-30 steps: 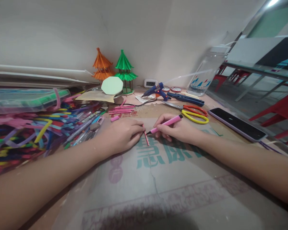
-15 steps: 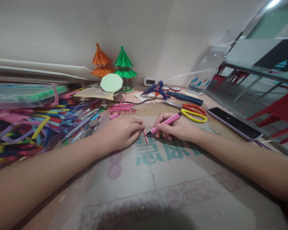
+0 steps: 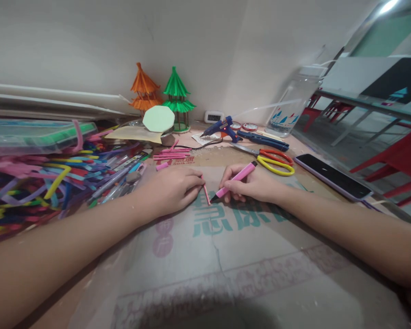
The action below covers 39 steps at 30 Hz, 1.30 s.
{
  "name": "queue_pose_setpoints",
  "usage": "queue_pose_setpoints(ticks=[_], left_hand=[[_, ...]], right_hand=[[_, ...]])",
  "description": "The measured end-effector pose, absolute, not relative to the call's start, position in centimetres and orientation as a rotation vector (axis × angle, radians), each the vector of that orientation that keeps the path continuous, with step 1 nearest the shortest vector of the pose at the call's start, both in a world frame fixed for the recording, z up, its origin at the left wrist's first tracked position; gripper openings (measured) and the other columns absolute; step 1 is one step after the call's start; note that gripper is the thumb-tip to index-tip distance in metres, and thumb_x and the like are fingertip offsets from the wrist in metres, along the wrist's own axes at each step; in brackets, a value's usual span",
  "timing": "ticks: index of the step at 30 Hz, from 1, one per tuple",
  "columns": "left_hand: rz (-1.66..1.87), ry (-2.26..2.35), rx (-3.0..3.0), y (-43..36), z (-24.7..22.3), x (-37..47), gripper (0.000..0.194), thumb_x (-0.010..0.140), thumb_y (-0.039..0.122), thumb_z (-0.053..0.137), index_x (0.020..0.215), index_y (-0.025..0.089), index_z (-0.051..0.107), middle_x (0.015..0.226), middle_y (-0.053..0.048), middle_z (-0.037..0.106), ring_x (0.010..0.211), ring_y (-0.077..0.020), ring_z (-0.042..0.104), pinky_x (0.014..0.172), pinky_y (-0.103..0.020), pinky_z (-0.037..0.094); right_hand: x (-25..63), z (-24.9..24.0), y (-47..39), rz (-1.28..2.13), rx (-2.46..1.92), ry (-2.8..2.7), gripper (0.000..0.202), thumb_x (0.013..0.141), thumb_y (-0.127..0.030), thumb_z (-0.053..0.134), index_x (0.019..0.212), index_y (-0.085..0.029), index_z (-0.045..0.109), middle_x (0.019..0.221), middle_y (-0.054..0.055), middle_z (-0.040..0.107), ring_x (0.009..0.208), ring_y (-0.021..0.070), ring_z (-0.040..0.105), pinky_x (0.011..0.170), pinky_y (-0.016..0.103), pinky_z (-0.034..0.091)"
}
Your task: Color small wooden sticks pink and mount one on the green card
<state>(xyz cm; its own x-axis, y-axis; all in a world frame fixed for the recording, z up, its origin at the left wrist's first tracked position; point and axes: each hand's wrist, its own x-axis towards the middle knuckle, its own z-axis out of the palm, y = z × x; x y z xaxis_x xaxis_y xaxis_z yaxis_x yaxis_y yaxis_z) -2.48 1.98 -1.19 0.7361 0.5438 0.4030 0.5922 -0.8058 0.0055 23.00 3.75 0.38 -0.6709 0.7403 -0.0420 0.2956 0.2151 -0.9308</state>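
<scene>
My left hand (image 3: pixel 178 188) rests on the printed board (image 3: pixel 260 256), its fingertips closed on the upper end of a thin pink stick (image 3: pixel 206 192). My right hand (image 3: pixel 248 183) grips a pink marker (image 3: pixel 238 178), whose dark tip touches or nearly touches the lower end of the stick. The marker's pink cap (image 3: pixel 162 167) lies beyond my left hand. Behind it is a small pile of pink sticks (image 3: pixel 173 153).
Colourful pipe cleaners (image 3: pixel 37 187) and a plastic case (image 3: pixel 30 137) crowd the left. Along the back stand orange (image 3: pixel 144 87) and green (image 3: pixel 176 91) pagodas, a glue gun (image 3: pixel 221 128) and a bottle (image 3: pixel 291 103). Scissors (image 3: pixel 276 165) and a phone (image 3: pixel 332 176) lie right.
The marker tip has moved down along the stick to its lower end, with my right hand shifting slightly. My left hand keeps its place on the stick.
</scene>
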Motion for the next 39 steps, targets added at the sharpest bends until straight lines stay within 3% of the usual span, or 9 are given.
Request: queue_pose_setpoints(ticks=[39], left_hand=[[-0.593, -0.946, -2.83, 1.91, -1.27, -2.36, 0.031, 0.099, 0.021, 0.046, 0.108, 0.016, 0.075, 0.116, -0.011, 0.075, 0.106, -0.026, 0.071, 0.093, -0.042, 0.059]], right_hand=[[22.55, 0.75, 3.44, 1.417, -0.987, -2.055, 0.026, 0.089, -0.041, 0.069, 0.087, -0.017, 0.06, 0.069, 0.003, 0.073, 0.046, 0.0075, 0.052, 0.042, 0.019, 0.041]])
